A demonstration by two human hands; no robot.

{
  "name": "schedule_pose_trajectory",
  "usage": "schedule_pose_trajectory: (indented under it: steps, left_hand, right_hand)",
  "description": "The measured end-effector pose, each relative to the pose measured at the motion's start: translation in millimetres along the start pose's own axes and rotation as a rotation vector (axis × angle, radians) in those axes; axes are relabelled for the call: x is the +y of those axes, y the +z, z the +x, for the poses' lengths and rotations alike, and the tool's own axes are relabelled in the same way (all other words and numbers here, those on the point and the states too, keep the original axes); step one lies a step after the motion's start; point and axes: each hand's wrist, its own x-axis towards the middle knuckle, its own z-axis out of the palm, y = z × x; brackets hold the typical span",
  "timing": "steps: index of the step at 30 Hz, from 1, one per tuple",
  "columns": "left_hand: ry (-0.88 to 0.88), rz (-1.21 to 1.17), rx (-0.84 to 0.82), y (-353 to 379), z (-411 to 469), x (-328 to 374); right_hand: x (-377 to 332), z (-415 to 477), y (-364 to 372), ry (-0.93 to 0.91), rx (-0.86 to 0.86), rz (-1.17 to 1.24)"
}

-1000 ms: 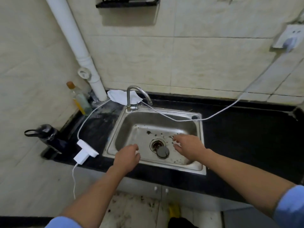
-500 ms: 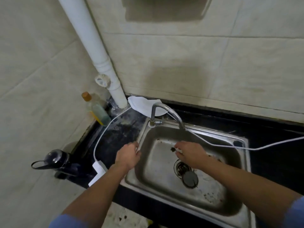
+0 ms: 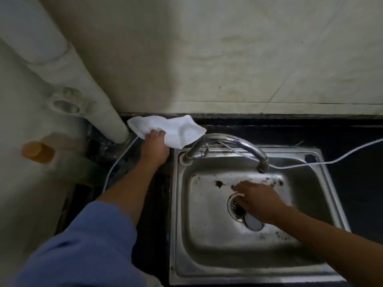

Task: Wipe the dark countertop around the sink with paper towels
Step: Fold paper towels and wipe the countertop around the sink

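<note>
A white paper towel [image 3: 178, 129] lies crumpled on the dark countertop [image 3: 342, 133] at the back left corner of the steel sink [image 3: 209, 235], behind the tap. My left hand [image 3: 154, 149] rests on the towel's near edge with fingers curled onto it. My right hand [image 3: 259, 201] hovers inside the sink basin over the drain [image 3: 235, 206], fingers apart and holding nothing. Dark dirt specks mark the basin's floor.
A curved chrome tap [image 3: 230, 146] arches over the basin. A white cable [image 3: 331, 161] crosses the sink's back rim and runs down the left counter. A white drainpipe [image 3: 99, 100] stands in the corner, with an orange-capped bottle [image 3: 39, 152] blurred at left. A tiled wall rises behind.
My head has leaned in closer. My left hand moved from the sink's left rim back to the paper towel and took hold of it. My right hand stayed over the drain.
</note>
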Motion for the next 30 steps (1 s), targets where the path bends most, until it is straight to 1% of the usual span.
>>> schedule_pose_trajectory:
  steps: [3, 7, 10, 11, 14, 16, 20, 24, 27, 30]
  left_hand:
    - [-0.045, 0.021, -0.043, 11.2, 24.3, -10.3]
    - [-0.042, -0.018, 0.044, 18.9, 38.8, -15.7]
    - [-0.141, -0.084, 0.057, 10.8, 34.6, -7.7]
    - [-0.140, -0.091, 0.076, 7.9, 30.0, -5.6]
    - [-0.025, -0.113, 0.200, -1.6, 8.8, -3.4]
    - [-0.008, -0.158, 0.270, -9.7, -8.4, -0.4]
    - [-0.096, -0.289, 0.365, -24.3, -61.6, 28.8]
    - [-0.148, -0.336, 0.378, -19.6, -128.7, 68.7]
    - [-0.119, -0.365, 0.402, -3.2, -186.8, 114.4]
    - [-0.081, -0.360, 0.357, 25.6, -239.5, 170.5]
  right_hand:
    - [3.4, -1.2, 3.0, 0.033, -0.015, 0.004]
    - [8.6, -6.9, 7.4, 0.069, -0.025, 0.025]
    - [9.8, -13.6, 10.5, 0.080, -0.047, 0.031]
    - [10.1, -16.2, 10.5, 0.084, -0.051, 0.038]
    - [13.9, -28.1, 8.6, 0.085, -0.046, 0.062]
    - [19.3, -37.5, 7.4, 0.082, -0.035, 0.086]
    - [39.1, -61.1, 8.9, 0.080, 0.010, 0.133]
    - [74.3, -98.5, 22.0, 0.081, 0.031, 0.158]
    - [112.8, -139.6, 32.4, 0.067, 0.060, 0.184]
    - [160.6, -186.9, 41.0, 0.073, 0.049, 0.185]
